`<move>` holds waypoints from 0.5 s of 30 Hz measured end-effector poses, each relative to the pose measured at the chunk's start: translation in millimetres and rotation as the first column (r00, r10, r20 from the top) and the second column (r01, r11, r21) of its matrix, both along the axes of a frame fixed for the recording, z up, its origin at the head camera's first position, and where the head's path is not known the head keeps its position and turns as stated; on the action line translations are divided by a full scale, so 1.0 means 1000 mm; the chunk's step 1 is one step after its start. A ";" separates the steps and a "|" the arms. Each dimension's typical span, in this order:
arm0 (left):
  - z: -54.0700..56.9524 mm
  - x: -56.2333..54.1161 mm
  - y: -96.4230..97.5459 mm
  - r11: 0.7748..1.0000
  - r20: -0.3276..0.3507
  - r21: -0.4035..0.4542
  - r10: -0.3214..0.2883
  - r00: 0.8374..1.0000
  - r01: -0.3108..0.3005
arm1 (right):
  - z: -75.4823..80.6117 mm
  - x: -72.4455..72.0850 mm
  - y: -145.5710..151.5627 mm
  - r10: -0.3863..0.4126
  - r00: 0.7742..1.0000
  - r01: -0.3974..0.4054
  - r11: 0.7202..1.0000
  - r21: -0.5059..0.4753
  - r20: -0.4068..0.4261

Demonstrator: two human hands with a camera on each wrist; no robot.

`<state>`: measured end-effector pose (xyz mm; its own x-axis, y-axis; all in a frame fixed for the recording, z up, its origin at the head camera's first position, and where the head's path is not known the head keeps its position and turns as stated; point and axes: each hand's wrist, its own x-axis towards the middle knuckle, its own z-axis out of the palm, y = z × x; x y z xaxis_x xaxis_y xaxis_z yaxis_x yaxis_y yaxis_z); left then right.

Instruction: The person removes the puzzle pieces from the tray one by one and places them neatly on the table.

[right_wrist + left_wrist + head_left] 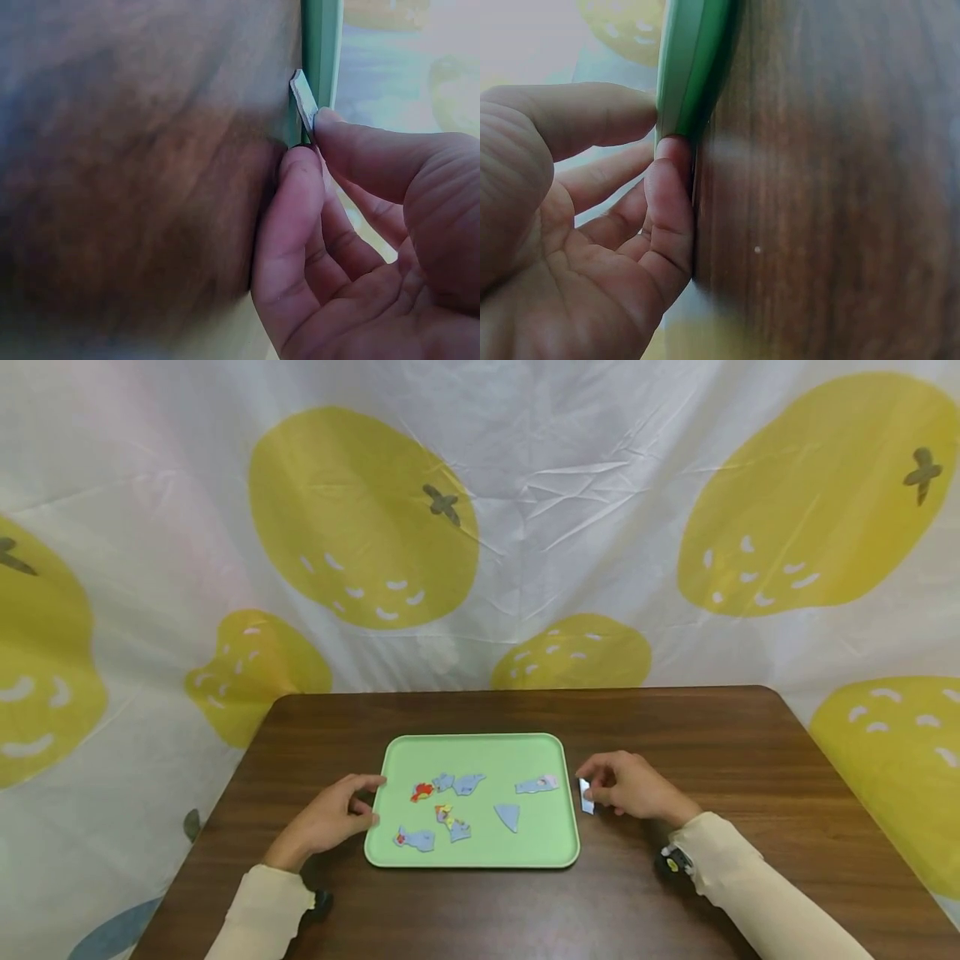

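A light-green tray [480, 857] lies on the wooden table, with several flat, irregular blue-grey puzzle pieces on it. My left hand [335, 814] holds the tray's left rim, its thumb and fingertips on the edge; up close, the left wrist view shows the thumb and a bent finger against the green rim [686, 67]. Just outside the right rim, my right hand [624, 785] pinches a thin, pale puzzle piece [587, 797] between thumb and fingers. Seen in the right wrist view, this piece [304, 101] is edge-on and tilted, so its picture is hidden.
Some pieces carry coloured prints, such as a red one [422, 792] and a yellow-marked one [445, 814]. A plain triangular piece [508, 816] and a long piece [537, 785] lie on the tray's right half. A fruit-patterned curtain [525, 543] hangs behind the table [675, 718].
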<state>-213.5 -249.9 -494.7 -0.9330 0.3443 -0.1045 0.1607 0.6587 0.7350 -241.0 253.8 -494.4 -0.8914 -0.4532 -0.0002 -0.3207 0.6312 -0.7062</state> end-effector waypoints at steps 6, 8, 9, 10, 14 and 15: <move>-0.001 -0.001 -0.001 1.000 0.005 0.009 -0.019 1.000 0.019 | 0.000 -0.002 -0.002 -0.013 1.000 0.013 1.000 0.023 -0.008; -0.001 -0.002 -0.001 1.000 0.005 0.013 -0.024 1.000 0.024 | 0.000 -0.003 -0.003 -0.023 1.000 0.023 0.999 0.022 0.000; 0.000 -0.002 -0.001 1.000 0.006 0.015 -0.027 1.000 0.027 | 0.000 -0.003 -0.003 -0.026 1.000 0.026 0.999 0.019 0.005; 0.000 -0.002 -0.001 0.999 0.007 0.016 -0.029 1.000 0.029 | 0.000 -0.003 -0.003 -0.031 0.999 0.030 0.999 0.017 0.012; 0.001 -0.002 -0.001 0.999 0.024 0.020 -0.028 0.999 0.027 | -0.001 -0.003 -0.003 -0.045 0.999 0.045 0.999 0.012 0.031; 0.001 -0.002 -0.001 0.999 0.027 0.019 -0.025 0.999 0.025 | -0.001 -0.002 -0.003 -0.046 0.999 0.046 0.999 0.012 0.029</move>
<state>-215.5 -251.3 -493.6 -0.9209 0.3698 -0.1230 0.1569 0.6405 0.7518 -243.4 250.5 -495.3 -0.9109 -0.4115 -0.0314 -0.2704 0.6525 -0.7079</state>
